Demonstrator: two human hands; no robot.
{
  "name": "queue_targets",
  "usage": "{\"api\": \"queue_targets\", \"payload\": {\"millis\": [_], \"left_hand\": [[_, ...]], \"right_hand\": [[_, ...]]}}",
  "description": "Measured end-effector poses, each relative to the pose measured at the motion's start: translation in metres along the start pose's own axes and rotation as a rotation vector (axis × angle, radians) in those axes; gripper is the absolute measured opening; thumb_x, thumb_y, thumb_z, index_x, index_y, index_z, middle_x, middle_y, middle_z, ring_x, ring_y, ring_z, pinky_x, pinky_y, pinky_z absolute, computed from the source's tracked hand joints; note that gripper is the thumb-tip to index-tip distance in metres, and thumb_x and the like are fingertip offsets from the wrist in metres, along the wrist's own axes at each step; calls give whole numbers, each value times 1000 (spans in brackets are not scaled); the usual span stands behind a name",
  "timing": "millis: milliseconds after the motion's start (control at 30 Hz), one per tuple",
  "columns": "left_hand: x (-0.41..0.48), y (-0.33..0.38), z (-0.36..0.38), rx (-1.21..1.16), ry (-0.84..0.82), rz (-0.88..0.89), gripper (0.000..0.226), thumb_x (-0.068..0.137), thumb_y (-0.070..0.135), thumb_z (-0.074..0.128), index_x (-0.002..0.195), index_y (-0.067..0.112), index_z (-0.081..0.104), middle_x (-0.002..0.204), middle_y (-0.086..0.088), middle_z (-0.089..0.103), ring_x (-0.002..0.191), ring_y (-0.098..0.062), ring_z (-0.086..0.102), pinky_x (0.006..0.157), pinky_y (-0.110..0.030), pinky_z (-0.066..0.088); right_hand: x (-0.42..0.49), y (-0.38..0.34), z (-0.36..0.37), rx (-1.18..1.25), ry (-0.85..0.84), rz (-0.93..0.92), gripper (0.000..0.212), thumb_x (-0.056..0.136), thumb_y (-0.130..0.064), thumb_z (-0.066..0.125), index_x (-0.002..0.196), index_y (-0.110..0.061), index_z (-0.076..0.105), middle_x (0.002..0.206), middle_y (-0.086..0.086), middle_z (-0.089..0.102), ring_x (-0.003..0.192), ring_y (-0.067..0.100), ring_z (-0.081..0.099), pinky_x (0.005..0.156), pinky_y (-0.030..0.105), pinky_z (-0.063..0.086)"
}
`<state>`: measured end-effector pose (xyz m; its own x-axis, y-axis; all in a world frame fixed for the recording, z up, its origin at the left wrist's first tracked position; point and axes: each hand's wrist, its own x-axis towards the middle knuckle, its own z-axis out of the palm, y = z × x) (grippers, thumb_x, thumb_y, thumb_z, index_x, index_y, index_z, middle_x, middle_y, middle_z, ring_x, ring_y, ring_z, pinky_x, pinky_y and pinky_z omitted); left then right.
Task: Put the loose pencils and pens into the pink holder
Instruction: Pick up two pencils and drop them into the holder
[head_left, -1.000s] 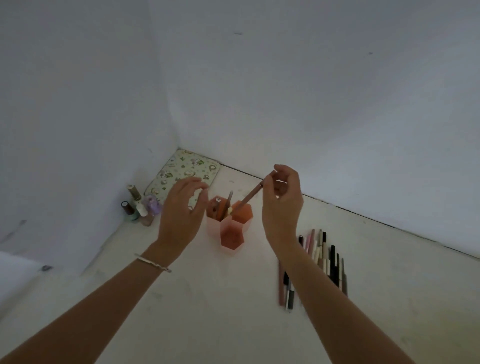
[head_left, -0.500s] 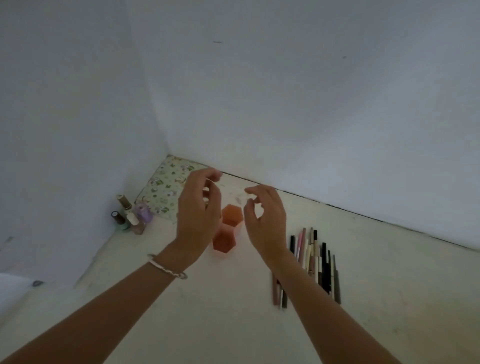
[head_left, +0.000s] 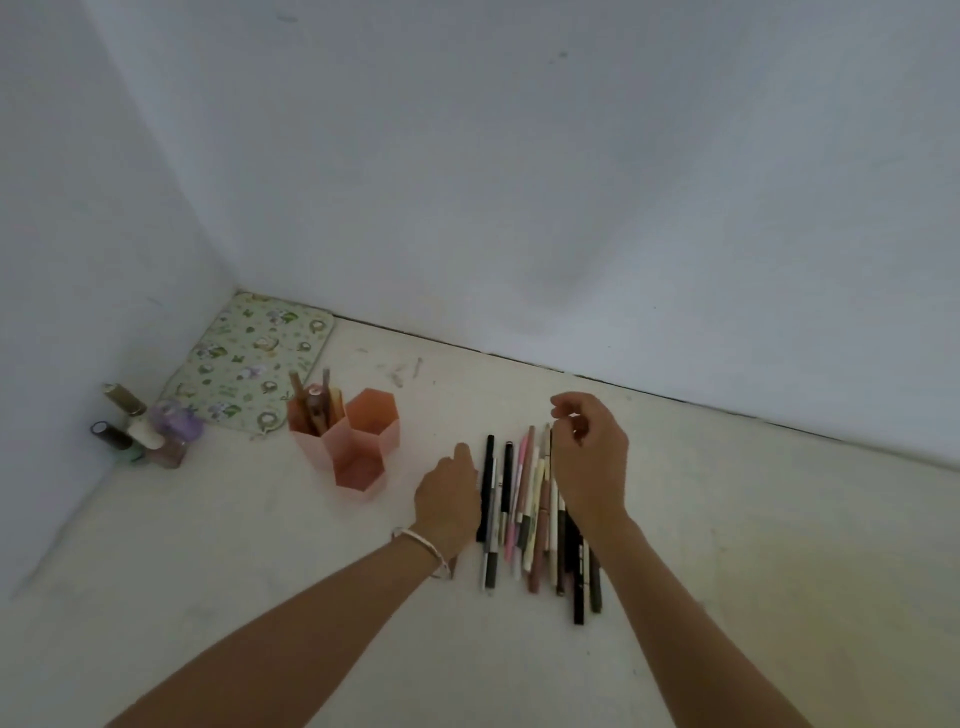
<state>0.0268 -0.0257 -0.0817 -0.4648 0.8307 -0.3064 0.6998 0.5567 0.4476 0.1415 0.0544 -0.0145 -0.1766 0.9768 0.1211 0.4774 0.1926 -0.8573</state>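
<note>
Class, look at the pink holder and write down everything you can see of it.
The pink holder looks like translucent plastic: three hexagonal cells joined together, standing upright on the pale surface, left of the loose pens and beside the floral mat. The rear-left cell holds several pens and pencils; the other two look empty. Nothing holds it.

Scuffed white desk tucked into a wall corner.
Pink holder standing mid-left, loose pens and pencils lined up side by side just right of it, floral mat flat in the far corner, little cluster of nail polish bottles at the left wall.
</note>
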Motion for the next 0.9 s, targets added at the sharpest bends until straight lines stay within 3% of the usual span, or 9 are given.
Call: {"api": "queue_targets", "payload": {"millis": [67,167,300,400,500,600,733,800,900], "left_hand": [[3,2,-10,-121,26,11,23,96,9,44,118,12,49,102,-9,64,91,-27,63,76,-37,50],[9,7,-44,-338,180,39,24,90,9,60,112,18,57,93,-1,64,80,-14,63,67,-23,52],[11,14,-93,-520,360,148,28,87,12,66,111,24,59,86,7,65,74,-4,64,66,-17,55],[4,16,-115,-571,453,183,28,86,13,67,108,28,59,84,12,64,73,-1,64,63,-7,50],[-3,11,-127,-623,507,202,29,87,10,67,109,27,59,85,13,64,75,1,64,64,-10,52],[-6,5,-148,-678,604,219,31,87,8,68,110,27,59,87,15,63,77,6,63,61,-7,50],[-11,-30,-198,-745,840,185,34,88,9,66,116,26,57,91,14,64,79,3,65,64,-9,52],[-15,-54,-212,-722,925,172,31,88,9,65,115,21,58,90,17,63,77,4,65,64,-10,53],[-17,-82,-205,-656,936,147,28,87,5,64,111,19,58,90,16,62,77,1,65,66,-13,55]], "right_hand": [[1,8,3,-34,-38,25,25,90,-3,51,99,-21,66,91,-9,68,71,2,61,66,15,46],[10,13,21,-159,-174,51,22,92,-8,50,106,-18,65,90,-6,68,61,7,59,65,25,51],[19,13,61,-473,-358,29,26,92,-12,49,117,-12,58,97,9,67,78,21,61,69,31,51],[20,21,83,-816,-412,-128,16,95,-18,47,108,-10,53,90,6,65,84,21,52,70,31,40],[14,30,95,-960,-463,-205,13,89,-6,48,99,-11,53,77,0,59,80,19,45,68,30,32],[19,21,94,-825,-457,-178,8,90,-7,45,89,-9,53,82,5,63,83,21,51,70,31,38],[46,-32,72,-205,-192,17,12,86,-11,55,92,-6,64,72,0,63,68,13,56,63,26,44],[55,-65,61,-1,-78,13,11,85,-11,57,93,-11,65,69,-11,60,55,2,53,54,13,39],[50,-105,57,185,2,-68,14,86,-14,57,97,-18,65,76,-15,62,54,2,48,56,15,39]]}}
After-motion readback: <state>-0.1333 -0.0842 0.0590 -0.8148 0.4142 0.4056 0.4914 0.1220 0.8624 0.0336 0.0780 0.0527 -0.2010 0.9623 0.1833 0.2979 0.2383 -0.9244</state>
